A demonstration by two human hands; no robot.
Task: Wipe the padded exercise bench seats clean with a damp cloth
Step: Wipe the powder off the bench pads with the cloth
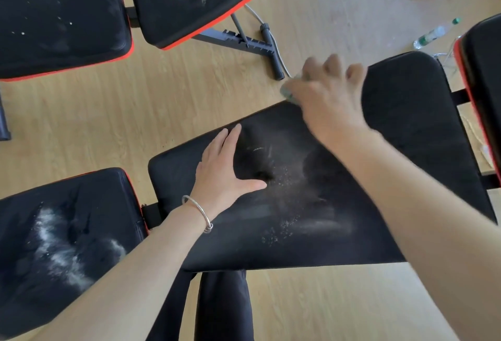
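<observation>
Head view: a person leans over the middle bench pad (406, 151), one of several black, red-trimmed pads standing on a wood floor (108, 113). The right hand (328, 94), blurred with motion, is at the pad's far edge, its fingers curled round a greenish cloth (288, 91) that shows only as a sliver beneath the palm. The left hand (225, 175) lies flat on the pad near its left end, fingers straight and thumb spread, gripping nothing; a thin bangle (199, 212) circles the wrist.

Trouble looks likeliest at that far edge. A stroke carried past it would tip powder onto the floor rather than lift it, and the bunched cloth could slip over the side. A cloth loaded with dust may only spread it, and pale smears (320, 223) and loose white specks (282, 228) already mark the pad toward its near edge. The bracing palm, set just beside the dusted patch, could leave a print or pick up powder.

The pad itself looks matte and slightly dimpled, cleaner toward its right end. The neighbouring pad (89, 191) at lower left carries a heavy white streak (57, 243), and the two far pads (54, 50) are spotted too, so much of the job appears to remain.
</observation>
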